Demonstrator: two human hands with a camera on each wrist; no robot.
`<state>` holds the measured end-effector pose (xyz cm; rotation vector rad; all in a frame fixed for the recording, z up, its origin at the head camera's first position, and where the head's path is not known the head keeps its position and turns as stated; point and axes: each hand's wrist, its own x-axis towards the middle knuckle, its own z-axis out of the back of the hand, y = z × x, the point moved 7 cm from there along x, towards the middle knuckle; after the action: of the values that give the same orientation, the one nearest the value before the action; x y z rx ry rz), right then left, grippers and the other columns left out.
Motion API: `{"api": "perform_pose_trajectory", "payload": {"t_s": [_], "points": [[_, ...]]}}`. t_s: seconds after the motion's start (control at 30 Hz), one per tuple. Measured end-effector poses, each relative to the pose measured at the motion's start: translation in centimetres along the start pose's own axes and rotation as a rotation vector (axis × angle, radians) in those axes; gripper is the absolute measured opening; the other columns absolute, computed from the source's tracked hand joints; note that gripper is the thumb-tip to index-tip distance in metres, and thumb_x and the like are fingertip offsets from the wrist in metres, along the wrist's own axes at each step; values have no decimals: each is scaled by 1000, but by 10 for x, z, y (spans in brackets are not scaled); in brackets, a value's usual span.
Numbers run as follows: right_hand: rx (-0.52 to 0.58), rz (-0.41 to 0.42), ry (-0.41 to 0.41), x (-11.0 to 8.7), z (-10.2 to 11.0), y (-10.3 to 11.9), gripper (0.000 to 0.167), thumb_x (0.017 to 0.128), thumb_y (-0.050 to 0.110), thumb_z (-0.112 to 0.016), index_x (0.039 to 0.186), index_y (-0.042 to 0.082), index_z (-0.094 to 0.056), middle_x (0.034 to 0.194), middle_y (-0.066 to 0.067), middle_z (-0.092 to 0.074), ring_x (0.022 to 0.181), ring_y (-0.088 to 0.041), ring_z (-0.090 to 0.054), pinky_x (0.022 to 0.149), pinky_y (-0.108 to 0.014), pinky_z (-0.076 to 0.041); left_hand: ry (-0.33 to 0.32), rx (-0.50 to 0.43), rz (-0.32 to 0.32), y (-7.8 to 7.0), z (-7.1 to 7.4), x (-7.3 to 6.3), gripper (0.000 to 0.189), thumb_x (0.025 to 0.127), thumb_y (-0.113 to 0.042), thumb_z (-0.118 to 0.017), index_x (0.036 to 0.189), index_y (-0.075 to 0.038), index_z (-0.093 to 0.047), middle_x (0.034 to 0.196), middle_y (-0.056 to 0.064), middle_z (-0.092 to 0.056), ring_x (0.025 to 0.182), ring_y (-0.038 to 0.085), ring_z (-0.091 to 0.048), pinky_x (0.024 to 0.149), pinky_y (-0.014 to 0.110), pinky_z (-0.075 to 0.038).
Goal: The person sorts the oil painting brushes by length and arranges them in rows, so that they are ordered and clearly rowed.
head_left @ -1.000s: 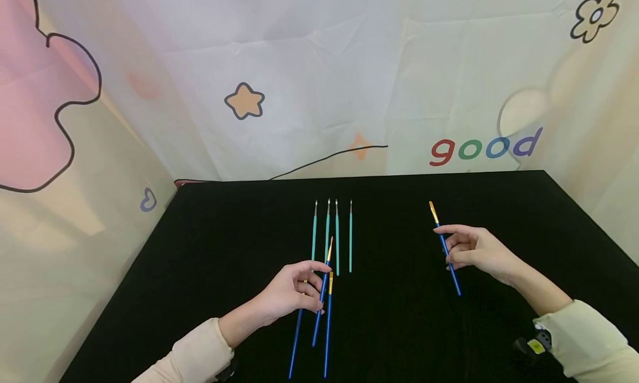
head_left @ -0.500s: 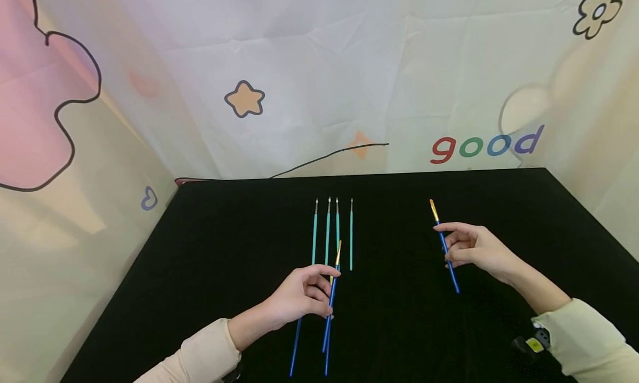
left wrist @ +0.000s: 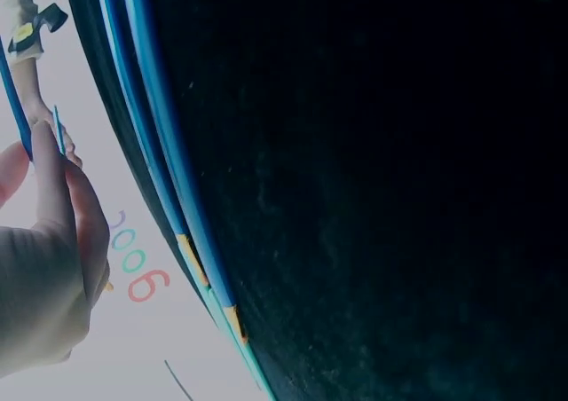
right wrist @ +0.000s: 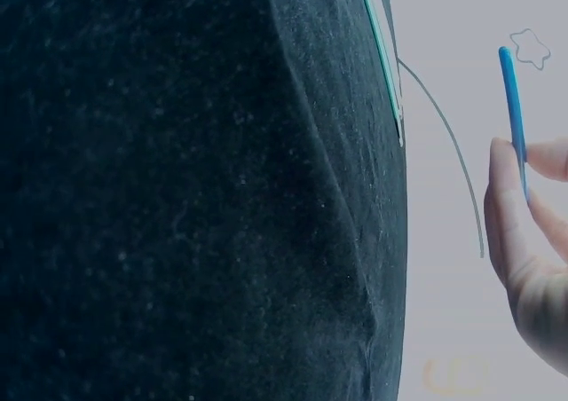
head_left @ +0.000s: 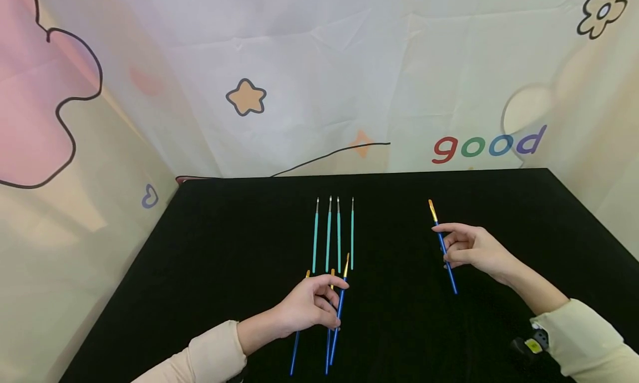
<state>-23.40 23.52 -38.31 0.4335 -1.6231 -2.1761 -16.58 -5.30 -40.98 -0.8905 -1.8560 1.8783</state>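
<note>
My left hand (head_left: 312,305) pinches a blue paintbrush (head_left: 340,308) with a gold ferrule, bristles pointing away from me. Beneath that hand two more blue paintbrushes lie on the black cloth, partly covered by it: a left one (head_left: 295,352) and a right one (head_left: 328,350). Over at the right, my right hand (head_left: 469,251) holds another blue paintbrush (head_left: 451,272) between thumb and fingers, its gold end tilted to the upper left. In the right wrist view the handle end of this brush (right wrist: 512,90) sticks out past the fingers.
Several thin teal paintbrushes (head_left: 315,241) lie side by side beyond the left hand, bristles toward the back. A black cloth (head_left: 224,250) covers the table. Behind it hangs a pale printed curtain (head_left: 319,83) with the word "good".
My left hand has moved right and slightly toward me with its blue brush, passing over the right-hand lying blue brush. The right hand has stayed nearly still, still gripping its brush.
</note>
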Motion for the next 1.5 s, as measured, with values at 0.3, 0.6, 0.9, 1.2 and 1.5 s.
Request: {"api": "perform_pose_trajectory", "payload": {"t_s": [0.3, 0.6, 0.9, 1.2, 1.5], "points": [[13, -10, 4, 0, -2, -1, 45, 85, 0, -54, 128, 2, -42, 95, -26, -49, 82, -33, -61, 71, -37, -53, -19, 5, 61, 11, -3, 2, 54, 74, 16, -59, 124, 5, -44, 89, 12, -54, 72, 21, -64, 70, 36, -54], [47, -25, 45, 2, -11, -1, 45, 86, 1, -54, 129, 2, -41, 96, -25, -50, 83, -32, -61, 72, -37, -53, -34, 27, 100, 18, -2, 4, 53, 73, 15, -60, 122, 4, -45, 87, 10, -53, 71, 20, -64, 71, 35, -53], [95, -88, 115, 2, -35, -4, 52, 82, -2, -54, 130, -5, -36, 96, -26, -51, 84, -34, -60, 73, -39, -52, -51, 44, 134, 21, -1, 8, 51, 72, 16, -62, 120, 5, -46, 85, 11, -52, 67, 19, -63, 68, 35, -54], [143, -87, 228, 1, -65, -3, 54, 82, -3, -54, 130, -11, -31, 95, -26, -52, 82, -28, -60, 72, -40, -52, -39, 153, 153, 20, -3, 14, 49, 70, 18, -64, 114, 3, -51, 79, 11, -51, 61, 20, -62, 61, 33, -55], [217, -117, 335, -7, -104, -4, 53, 79, -7, -52, 129, -11, -35, 90, -18, -56, 73, -19, -60, 66, -36, -53, -64, 218, 130, 22, -6, 17, 49, 66, 20, -67, 109, 2, -53, 75, 12, -51, 53, 18, -59, 53, 32, -54]]}}
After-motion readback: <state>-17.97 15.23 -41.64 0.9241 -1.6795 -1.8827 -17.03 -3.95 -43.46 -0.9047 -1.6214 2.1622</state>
